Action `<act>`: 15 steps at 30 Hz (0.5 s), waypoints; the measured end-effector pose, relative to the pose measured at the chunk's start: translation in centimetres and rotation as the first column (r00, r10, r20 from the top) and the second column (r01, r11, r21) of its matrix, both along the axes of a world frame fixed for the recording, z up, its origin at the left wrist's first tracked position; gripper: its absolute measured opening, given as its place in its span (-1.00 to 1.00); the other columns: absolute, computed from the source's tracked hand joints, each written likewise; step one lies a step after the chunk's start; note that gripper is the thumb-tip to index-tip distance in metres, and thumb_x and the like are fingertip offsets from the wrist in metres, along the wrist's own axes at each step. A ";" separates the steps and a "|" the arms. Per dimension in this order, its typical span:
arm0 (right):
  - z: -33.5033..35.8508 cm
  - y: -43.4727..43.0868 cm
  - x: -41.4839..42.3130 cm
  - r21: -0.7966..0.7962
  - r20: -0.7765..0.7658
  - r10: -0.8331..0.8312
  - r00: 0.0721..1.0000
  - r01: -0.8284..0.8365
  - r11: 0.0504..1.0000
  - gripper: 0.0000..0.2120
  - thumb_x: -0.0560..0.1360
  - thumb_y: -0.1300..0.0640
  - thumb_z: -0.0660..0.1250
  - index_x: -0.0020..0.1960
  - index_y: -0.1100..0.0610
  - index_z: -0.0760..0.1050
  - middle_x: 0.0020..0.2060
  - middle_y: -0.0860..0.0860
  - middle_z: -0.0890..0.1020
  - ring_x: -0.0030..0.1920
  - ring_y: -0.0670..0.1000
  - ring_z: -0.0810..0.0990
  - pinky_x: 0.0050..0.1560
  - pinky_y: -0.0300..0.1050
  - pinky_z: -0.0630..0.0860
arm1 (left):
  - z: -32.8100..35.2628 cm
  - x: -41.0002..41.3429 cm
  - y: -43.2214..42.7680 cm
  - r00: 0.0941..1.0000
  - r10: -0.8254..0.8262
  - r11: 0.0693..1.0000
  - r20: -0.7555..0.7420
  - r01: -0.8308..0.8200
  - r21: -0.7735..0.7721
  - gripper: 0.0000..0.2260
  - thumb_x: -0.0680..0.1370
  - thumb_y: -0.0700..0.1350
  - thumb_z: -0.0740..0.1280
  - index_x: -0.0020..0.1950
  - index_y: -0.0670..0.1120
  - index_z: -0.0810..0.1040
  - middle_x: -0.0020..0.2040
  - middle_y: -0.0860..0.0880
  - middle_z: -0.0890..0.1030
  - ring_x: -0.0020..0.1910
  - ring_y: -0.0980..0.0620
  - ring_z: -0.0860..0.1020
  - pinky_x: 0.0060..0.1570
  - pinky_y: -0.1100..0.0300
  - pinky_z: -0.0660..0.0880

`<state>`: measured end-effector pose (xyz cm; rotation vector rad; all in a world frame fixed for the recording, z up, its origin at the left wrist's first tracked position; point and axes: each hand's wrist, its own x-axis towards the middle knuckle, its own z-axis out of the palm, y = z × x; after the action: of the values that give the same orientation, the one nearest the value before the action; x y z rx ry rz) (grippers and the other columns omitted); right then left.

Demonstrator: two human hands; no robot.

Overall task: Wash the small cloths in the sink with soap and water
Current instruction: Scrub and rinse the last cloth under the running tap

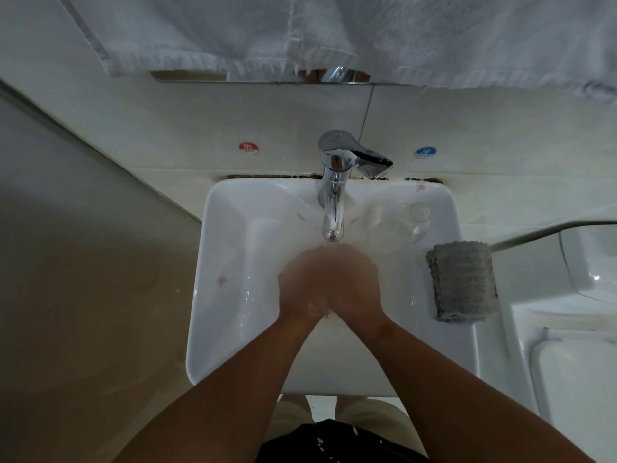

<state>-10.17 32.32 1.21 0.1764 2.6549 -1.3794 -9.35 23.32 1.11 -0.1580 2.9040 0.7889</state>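
My left hand (302, 289) and my right hand (354, 285) are pressed against each other over the middle of the white sink (227, 262), just below the spout of the chrome tap (334, 195). Both hands are blurred. A little white foam shows where the heels of the hands meet. I see no cloth between them. A folded grey cloth (462, 280) lies on the sink's right rim, apart from both hands. The tap's lever points to the right.
White towels (334, 31) hang above the tap, over a mirror edge. Red hot and blue cold stickers sit on the tiled wall behind the sink. A white toilet tank (574, 362) stands close on the right. A bare wall is on the left.
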 end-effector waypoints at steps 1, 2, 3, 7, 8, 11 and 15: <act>0.0 0.0 0.1 -0.051 0.033 -0.031 0.999 0.033 0.998 -0.54 0.67 -0.16 0.05 -0.21 0.09 0.48 -0.36 -0.06 0.58 -0.34 -0.09 0.57 -0.30 -0.25 0.41 | 0.3 0.1 0.0 0.996 0.043 0.997 0.073 -0.047 0.066 -0.74 0.64 -0.05 0.16 0.04 -0.19 0.55 -0.13 -0.08 0.61 -0.13 -0.15 0.61 -0.13 -0.01 0.55; 0.0 0.1 0.3 -0.109 0.070 -0.050 0.996 0.057 0.992 -0.61 0.68 -0.15 0.10 -0.16 0.06 0.49 -0.33 -0.06 0.61 -0.31 -0.10 0.59 -0.29 -0.27 0.45 | 0.6 0.3 0.0 0.975 0.157 0.959 0.160 -0.189 0.213 -0.70 0.67 0.01 0.11 0.04 -0.14 0.53 -0.12 -0.03 0.60 -0.10 -0.12 0.60 -0.09 -0.04 0.55; -0.2 0.2 0.5 -0.171 0.103 -0.049 0.994 0.066 0.983 -0.70 0.66 -0.13 0.16 -0.09 0.04 0.49 -0.28 -0.06 0.62 -0.27 -0.12 0.60 -0.25 -0.25 0.48 | 0.7 0.4 0.0 0.922 0.283 0.837 0.263 -0.371 0.402 -0.73 0.68 0.06 0.12 0.04 -0.08 0.52 -0.12 0.00 0.61 -0.10 -0.07 0.62 -0.06 -0.08 0.58; -1.1 0.5 1.2 -0.203 0.078 -0.014 0.997 0.030 0.979 -0.87 0.64 -0.09 0.25 0.06 -0.05 0.48 -0.17 -0.10 0.59 -0.16 -0.10 0.59 -0.13 -0.13 0.56 | 0.6 0.8 0.2 0.855 0.388 0.604 0.344 -0.518 0.605 -0.86 0.68 0.01 0.18 0.08 0.03 0.51 -0.08 0.03 0.64 -0.12 0.05 0.64 -0.04 -0.03 0.63; -0.9 0.3 1.2 -0.182 0.064 -0.014 0.998 0.026 0.983 -0.85 0.65 -0.08 0.23 0.03 -0.03 0.47 -0.21 -0.11 0.57 -0.21 -0.12 0.57 -0.16 -0.18 0.53 | 0.4 0.9 0.2 0.874 0.385 0.649 0.297 -0.485 0.586 -0.83 0.68 0.02 0.16 0.04 0.02 0.51 -0.11 0.04 0.63 -0.14 0.05 0.62 -0.07 -0.02 0.61; -0.2 0.0 0.9 -0.123 0.056 -0.017 0.998 0.024 0.992 -0.79 0.68 -0.08 0.16 -0.05 0.01 0.42 -0.29 -0.11 0.57 -0.26 -0.17 0.58 -0.27 -0.39 0.41 | 0.4 0.8 0.4 0.901 0.388 0.718 0.193 -0.427 0.549 -0.76 0.70 0.02 0.12 -0.02 -0.06 0.49 -0.17 0.03 0.60 -0.17 0.09 0.58 -0.15 0.13 0.53; -0.8 0.1 0.1 0.075 -0.012 0.102 0.995 -0.100 0.992 -0.76 0.69 0.00 0.14 -0.05 0.08 0.47 -0.32 -0.24 0.45 -0.29 -0.28 0.52 -0.34 -0.44 0.33 | -1.1 0.6 -0.3 0.955 0.296 0.851 0.024 -0.275 0.448 -0.79 0.69 -0.10 0.15 -0.08 -0.11 0.47 -0.25 0.14 0.49 -0.20 0.29 0.51 -0.25 0.41 0.35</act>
<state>-10.09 32.38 0.37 0.0384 2.6897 -1.2581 -8.80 23.06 0.01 -0.5371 2.6751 1.5038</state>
